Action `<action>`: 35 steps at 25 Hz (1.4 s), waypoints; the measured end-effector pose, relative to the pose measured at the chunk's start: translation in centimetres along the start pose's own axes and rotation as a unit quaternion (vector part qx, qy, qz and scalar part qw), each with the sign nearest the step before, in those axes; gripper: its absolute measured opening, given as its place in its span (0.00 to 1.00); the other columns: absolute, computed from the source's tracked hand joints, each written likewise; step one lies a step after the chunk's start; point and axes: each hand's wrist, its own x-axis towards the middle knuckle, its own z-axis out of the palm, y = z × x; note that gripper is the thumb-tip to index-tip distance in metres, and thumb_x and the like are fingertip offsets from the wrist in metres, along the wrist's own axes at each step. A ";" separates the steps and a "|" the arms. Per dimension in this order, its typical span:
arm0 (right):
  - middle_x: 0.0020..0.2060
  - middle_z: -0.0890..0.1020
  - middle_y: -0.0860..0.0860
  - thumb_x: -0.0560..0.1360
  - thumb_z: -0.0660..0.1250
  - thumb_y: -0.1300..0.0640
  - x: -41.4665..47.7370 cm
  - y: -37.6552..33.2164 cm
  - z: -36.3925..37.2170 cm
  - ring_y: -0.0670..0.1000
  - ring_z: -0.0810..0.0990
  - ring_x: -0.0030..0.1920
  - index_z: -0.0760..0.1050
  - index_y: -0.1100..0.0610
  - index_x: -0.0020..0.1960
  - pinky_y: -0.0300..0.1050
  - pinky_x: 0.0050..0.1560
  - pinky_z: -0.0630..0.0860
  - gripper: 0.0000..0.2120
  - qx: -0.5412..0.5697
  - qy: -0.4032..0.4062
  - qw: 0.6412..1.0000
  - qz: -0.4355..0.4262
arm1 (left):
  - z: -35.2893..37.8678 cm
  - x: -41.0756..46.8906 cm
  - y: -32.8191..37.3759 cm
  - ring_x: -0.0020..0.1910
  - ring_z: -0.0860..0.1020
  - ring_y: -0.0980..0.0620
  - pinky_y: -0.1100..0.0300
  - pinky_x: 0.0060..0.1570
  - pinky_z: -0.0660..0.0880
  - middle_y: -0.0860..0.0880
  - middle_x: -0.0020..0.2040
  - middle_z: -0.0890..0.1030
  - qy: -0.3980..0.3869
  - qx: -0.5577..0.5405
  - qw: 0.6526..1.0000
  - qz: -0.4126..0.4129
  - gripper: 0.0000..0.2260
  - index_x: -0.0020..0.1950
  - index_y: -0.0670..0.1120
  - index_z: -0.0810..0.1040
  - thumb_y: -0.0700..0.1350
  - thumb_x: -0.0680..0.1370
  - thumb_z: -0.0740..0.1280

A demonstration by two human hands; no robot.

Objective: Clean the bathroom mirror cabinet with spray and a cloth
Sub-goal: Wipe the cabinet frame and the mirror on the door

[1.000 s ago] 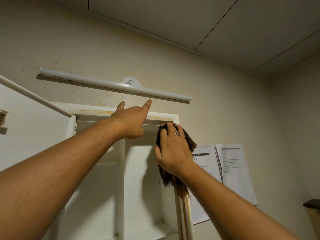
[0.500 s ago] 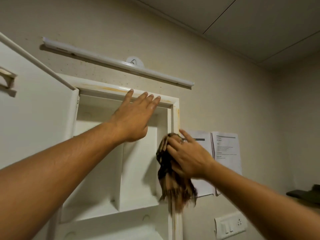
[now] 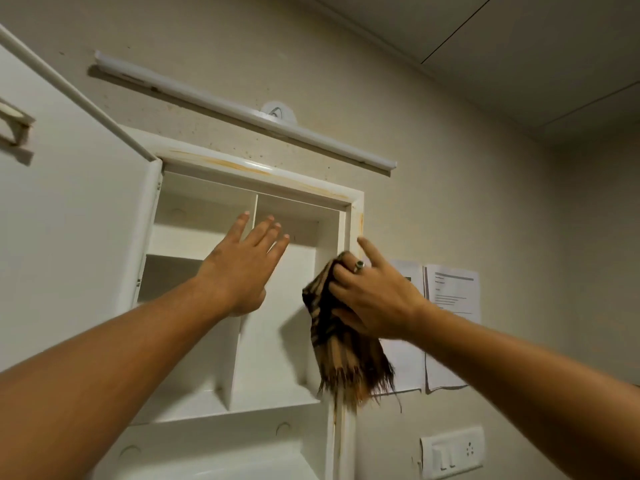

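Being bunched loosely in the right hand (image 3: 375,301), the cloth (image 3: 341,362) could be dropped; the left hand (image 3: 242,268) is being held flat, empty.

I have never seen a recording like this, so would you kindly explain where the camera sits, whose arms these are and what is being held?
There is no machine here. A person wears one wide-angle camera on the head, so the single view looks up along their own two arms. The left hand is open, with its fingers straight, raised in front of the shelves of a white mirror cabinet. The cabinet's door stands swung open on the left. The right hand, which wears a ring, grips a brown striped cloth with a frayed edge, close to the cabinet's right frame. Orange stains mark the top frame. On the wall there is a light bar above the cabinet, with papers and a switch plate to the right.
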 end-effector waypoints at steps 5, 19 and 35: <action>0.61 0.79 0.54 0.82 0.56 0.38 5.5 4.2 -2.4 0.60 0.73 0.62 0.77 0.51 0.66 0.64 0.68 0.64 0.23 -0.090 0.024 0.989 0.113 | 0.5 0.4 0.2 0.83 0.38 0.40 0.32 0.77 0.39 0.40 0.84 0.44 -0.016 0.033 0.999 -0.007 0.36 0.84 0.44 0.41 0.57 0.83 0.55; 0.58 0.79 0.51 0.82 0.58 0.44 3.3 3.2 -3.0 0.57 0.76 0.58 0.77 0.51 0.65 0.58 0.62 0.68 0.18 -0.059 0.033 0.993 0.094 | 1.1 -2.5 1.3 0.81 0.33 0.38 0.28 0.74 0.37 0.40 0.84 0.46 -0.063 0.045 0.997 -0.012 0.35 0.84 0.47 0.48 0.58 0.82 0.58; 0.56 0.81 0.52 0.82 0.59 0.43 3.7 3.2 -3.4 0.56 0.81 0.48 0.70 0.52 0.67 0.54 0.53 0.74 0.19 0.000 0.063 0.996 0.069 | 1.6 -2.8 1.8 0.81 0.32 0.38 0.28 0.74 0.38 0.41 0.84 0.49 -0.062 0.001 0.998 -0.002 0.31 0.81 0.50 0.60 0.56 0.79 0.61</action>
